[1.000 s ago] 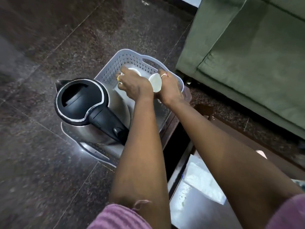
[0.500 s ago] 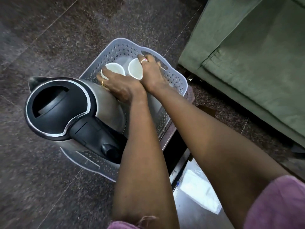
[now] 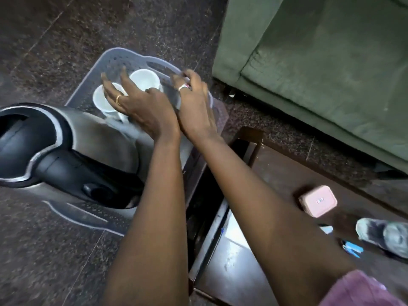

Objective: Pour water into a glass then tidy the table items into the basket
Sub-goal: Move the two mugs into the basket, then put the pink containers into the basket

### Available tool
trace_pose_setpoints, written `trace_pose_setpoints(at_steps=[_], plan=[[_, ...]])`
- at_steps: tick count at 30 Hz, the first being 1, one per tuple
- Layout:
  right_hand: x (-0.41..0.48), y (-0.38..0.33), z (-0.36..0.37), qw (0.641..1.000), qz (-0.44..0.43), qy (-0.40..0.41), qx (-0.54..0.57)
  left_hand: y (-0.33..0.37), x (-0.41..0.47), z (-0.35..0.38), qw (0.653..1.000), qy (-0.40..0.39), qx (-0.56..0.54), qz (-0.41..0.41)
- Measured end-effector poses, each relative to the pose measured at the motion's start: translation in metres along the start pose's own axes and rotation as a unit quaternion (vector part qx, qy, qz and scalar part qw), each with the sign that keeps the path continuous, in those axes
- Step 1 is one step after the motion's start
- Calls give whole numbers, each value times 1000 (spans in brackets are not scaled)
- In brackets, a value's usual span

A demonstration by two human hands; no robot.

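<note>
Grips over the basket (image 3: 114, 57).
My left grip (image 3: 136, 104) was spread, empty; my right grip (image 3: 194, 100), I could not tell. A snagged left finger could topple the cup (image 3: 102, 99) beneath against the kettle (image 3: 66, 146).

The steel kettle (image 3: 106, 138) fills the near half of the grey basket (image 3: 123, 53), and its black handle blocks entry from that side. The far left corner is taken by the nearer white cup (image 3: 100, 100), just beside the kettle, and the farther white cup (image 3: 143, 79) behind it. The left hand (image 3: 136, 104) spreads over the nearer cup, while the right hand (image 3: 195, 102) sits at the far right rim. Both forearms cross the basket's right side. Bare basket bottom shows only between the farther cup and the right wall. The green sofa (image 3: 309, 74) stands near that wall, leaving a narrow gap. The floor (image 3: 55, 40) lies open left of the basket and beyond it. The table (image 3: 287, 173) has bare wood up to the pink box (image 3: 318, 200). The grey cloth (image 3: 384, 235) and blue clips (image 3: 353, 248) lie past the box.
</note>
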State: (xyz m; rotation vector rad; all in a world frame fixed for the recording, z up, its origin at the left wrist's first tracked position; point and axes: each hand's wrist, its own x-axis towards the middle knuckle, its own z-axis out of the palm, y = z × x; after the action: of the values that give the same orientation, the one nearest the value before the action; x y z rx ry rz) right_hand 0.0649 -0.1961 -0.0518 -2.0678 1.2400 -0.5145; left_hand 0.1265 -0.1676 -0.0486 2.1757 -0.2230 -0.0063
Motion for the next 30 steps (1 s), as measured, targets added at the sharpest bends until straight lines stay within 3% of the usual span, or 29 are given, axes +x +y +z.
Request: trace_pose_setpoints(at_steps=[3,9,10,12,15,17,21,27,30], plan=[[-38,29,-25,996,-2,86,-11,13,-50,-5,996,-24,-20,85],[-139,129,-76,937,220,260,80,17,-189,0,958,-189,-54,209],[-156,148,-82,928,248,275,33,14,-214,0,948,-220,-52,223],[-196,179,-103,918,290,267,-50,4,-271,-2,919,-300,-43,251],[-249,201,-128,891,355,282,25,-17,-332,1,872,-406,7,274],[-288,226,-148,881,374,289,-27,-28,-368,10,832,-470,70,287],[-355,271,-189,840,432,324,-43,-41,-405,45,765,-529,215,299],[-450,341,-244,770,506,380,-80,-52,-431,75,775,-505,303,230],[-487,380,-270,753,558,325,-124,-57,-437,83,806,-463,285,233]])
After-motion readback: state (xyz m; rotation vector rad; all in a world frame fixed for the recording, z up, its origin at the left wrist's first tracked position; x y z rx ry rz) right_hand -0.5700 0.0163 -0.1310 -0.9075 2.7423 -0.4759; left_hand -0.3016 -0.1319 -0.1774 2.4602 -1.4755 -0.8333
